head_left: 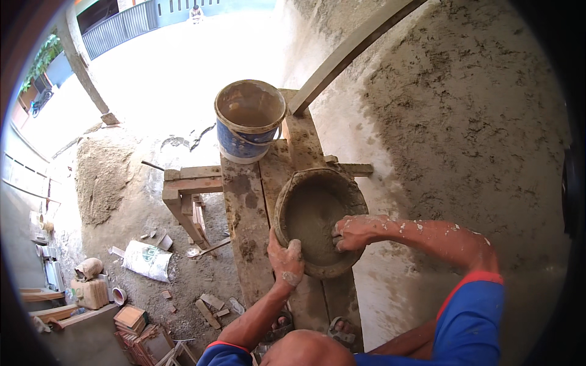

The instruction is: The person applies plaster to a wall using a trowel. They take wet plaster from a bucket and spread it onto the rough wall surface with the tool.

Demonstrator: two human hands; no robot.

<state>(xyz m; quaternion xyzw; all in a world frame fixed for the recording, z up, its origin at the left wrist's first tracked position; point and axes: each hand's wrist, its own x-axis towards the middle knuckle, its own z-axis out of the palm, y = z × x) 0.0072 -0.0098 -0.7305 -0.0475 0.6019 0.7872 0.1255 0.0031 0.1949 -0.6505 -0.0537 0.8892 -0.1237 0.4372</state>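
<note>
A round, mortar-crusted tub [357,194] rests on the wooden planks, holding wet grey mortar [314,213]. My left hand [286,258] grips its near left rim, fingers wrapped over the edge and smeared with mortar. Inside the tub, at the right, my right hand [351,233] dips into the mortar with its fingers curled. What those fingers hold, if anything, is hidden. Dried splashes dot the right forearm. Beyond the tub stands a blue and white bucket [244,143] with a wire handle, its inside coated in grey-brown residue.
The plank platform [244,213] sits on a wooden trestle [183,186], and a slanting beam [351,52] meets its far end. Rough plaster covers the wall [458,122] at right. Below left lie a sand pile [104,177], a white sack [148,261], a jerrycan [90,294] and wood scraps.
</note>
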